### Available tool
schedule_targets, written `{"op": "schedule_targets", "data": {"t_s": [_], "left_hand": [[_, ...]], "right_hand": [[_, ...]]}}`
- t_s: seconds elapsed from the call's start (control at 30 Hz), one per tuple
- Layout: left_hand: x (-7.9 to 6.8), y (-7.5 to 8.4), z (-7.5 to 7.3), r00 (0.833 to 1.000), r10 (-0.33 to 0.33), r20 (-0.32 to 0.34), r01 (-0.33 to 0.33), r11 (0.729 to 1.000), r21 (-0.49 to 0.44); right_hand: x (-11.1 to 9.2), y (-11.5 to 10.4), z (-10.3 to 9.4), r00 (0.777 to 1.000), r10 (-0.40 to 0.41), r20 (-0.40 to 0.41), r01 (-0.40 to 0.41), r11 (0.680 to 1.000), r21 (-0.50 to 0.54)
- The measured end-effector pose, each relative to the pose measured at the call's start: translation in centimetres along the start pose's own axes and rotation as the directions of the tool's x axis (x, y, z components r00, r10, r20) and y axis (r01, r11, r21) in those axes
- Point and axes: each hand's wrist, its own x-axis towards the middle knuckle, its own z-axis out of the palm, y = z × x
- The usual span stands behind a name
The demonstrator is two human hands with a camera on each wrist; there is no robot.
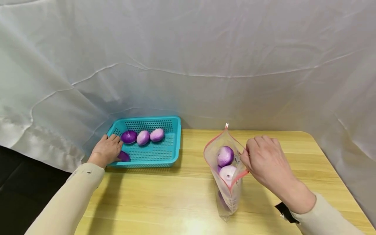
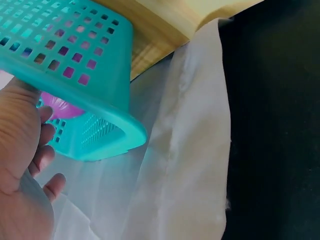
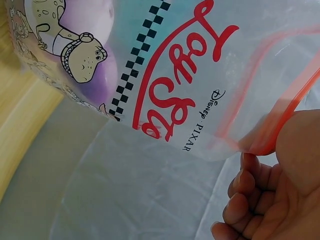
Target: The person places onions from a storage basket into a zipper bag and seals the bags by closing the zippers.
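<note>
My left hand reaches over the left side of a turquoise plastic basket, fingers loosely bent. Beside its thumb side lies a purple onion, partly hidden by the hand. In the left wrist view the fingertips hang near the basket rim, with a purple onion behind them. My right hand pinches the red-edged mouth of a clear printed zip bag between thumb and fingers. The bag stands upright with its mouth spread, and several onions show inside it.
Along the back of the basket lie a dark purple onion and two paler onions. Both basket and bag stand on a wooden table. A whitish cloth hangs behind and to the left, close to the basket.
</note>
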Motion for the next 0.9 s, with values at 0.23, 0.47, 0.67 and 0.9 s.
{"op": "schedule_targets", "data": {"t_s": [0.23, 0.47, 0.67, 0.9], "left_hand": [[0.5, 0.1, 0.4, 1.000, 0.009, 0.016, -0.009, 1.000, -0.007], [1.0, 0.1, 1.2, 1.000, -0.015, 0.021, 0.016, 0.999, -0.042], [1.7, 0.3, 1.6, 0.999, -0.006, 0.038, 0.008, 0.999, -0.035], [2.1, 0.4, 2.0, 0.997, -0.027, 0.067, 0.032, 0.997, -0.077]], "right_hand": [[0.0, -0.1, 0.2, 1.000, -0.005, -0.007, 0.005, 1.000, 0.009], [-0.2, -0.1, 0.4, 1.000, -0.002, -0.009, 0.002, 1.000, 0.010], [-0.3, -0.1, 0.5, 1.000, 0.008, -0.003, -0.008, 1.000, 0.003], [-0.3, -0.1, 0.7, 1.000, 0.010, -0.001, -0.010, 1.000, 0.000]]}}
